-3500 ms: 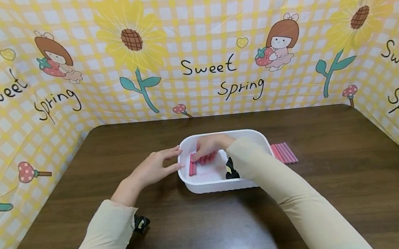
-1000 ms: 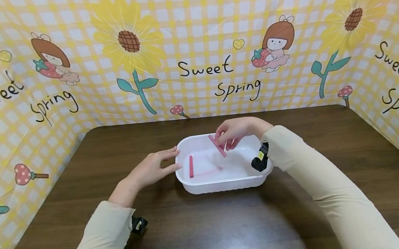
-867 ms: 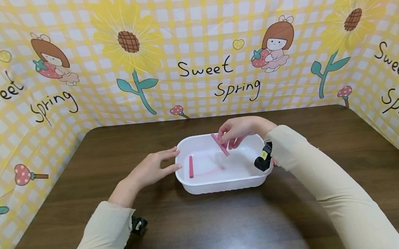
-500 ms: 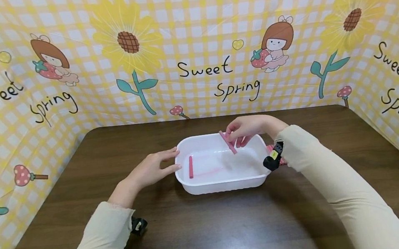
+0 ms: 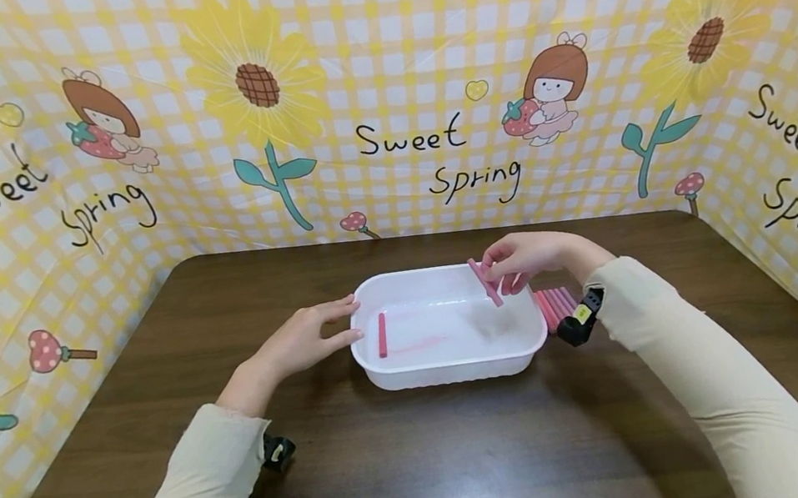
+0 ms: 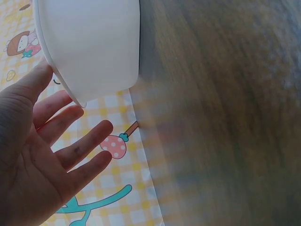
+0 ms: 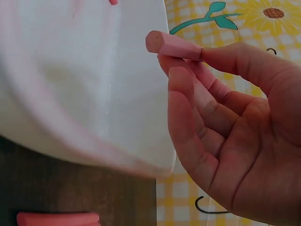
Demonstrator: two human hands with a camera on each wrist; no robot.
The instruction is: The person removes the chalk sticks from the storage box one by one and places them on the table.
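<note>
My right hand (image 5: 529, 257) pinches a pink, faceted, chalk-like stick (image 5: 485, 282) between thumb and fingers. It hangs over the back right of a white plastic tub (image 5: 453, 372). In the right wrist view the held stick (image 7: 176, 46) shows its flat end. Another pink stick (image 5: 382, 335) lies inside the tub near its left end. With relaxed, spread fingers, my left hand (image 5: 301, 342) touches the tub's left rim. The left wrist view shows the thumb and two fingers of that left hand (image 6: 51, 155) by the rim.
A row of several pink sticks (image 5: 556, 306) lies on the brown table (image 5: 411, 458), against the tub's right side and partly behind my right wrist camera. Pink smears mark the tub floor. A yellow checked cloth (image 5: 404, 55) walls the back and sides.
Several sticks have left the tub since the oldest frame; one remains. Over the last second my right hand has carried the pinched stick rightward, uncovering the row outside. My left hand stays put.
</note>
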